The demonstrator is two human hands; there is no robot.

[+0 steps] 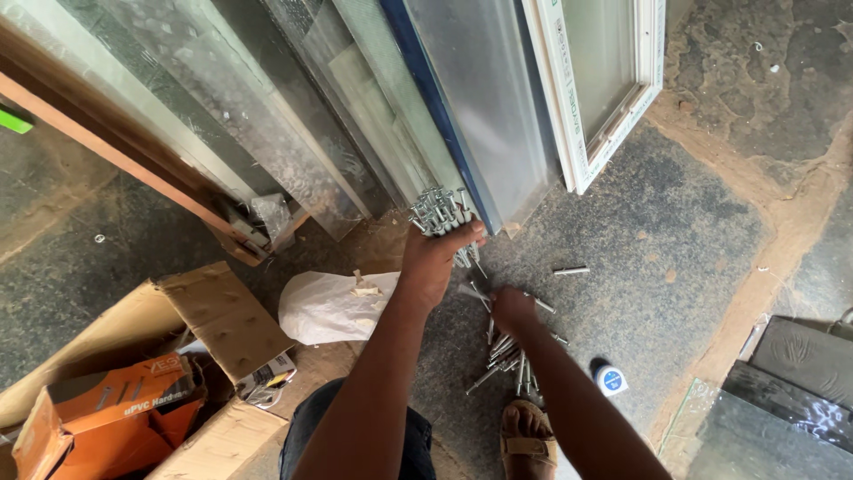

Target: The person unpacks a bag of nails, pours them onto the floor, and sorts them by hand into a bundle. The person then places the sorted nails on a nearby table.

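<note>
My left hand (433, 263) is raised above the floor and grips a bundle of silver anchor bolts (439, 212), their heads fanning out above my fingers. My right hand (513, 308) reaches down with closed fingers onto a loose pile of the same bolts (514, 357) lying on the dark speckled floor; whether it holds one is hidden. A single bolt (570, 271) lies apart to the right of both hands.
Glass sheets and framed panels (373, 116) lean against each other at the top. A white window frame (613, 98) leans at the right. A white bag (330, 307), an open cardboard box (213, 320) and an orange carton (115, 409) lie left. A round blue-and-white cap (610, 380) and my sandalled foot (529, 436) are near the pile.
</note>
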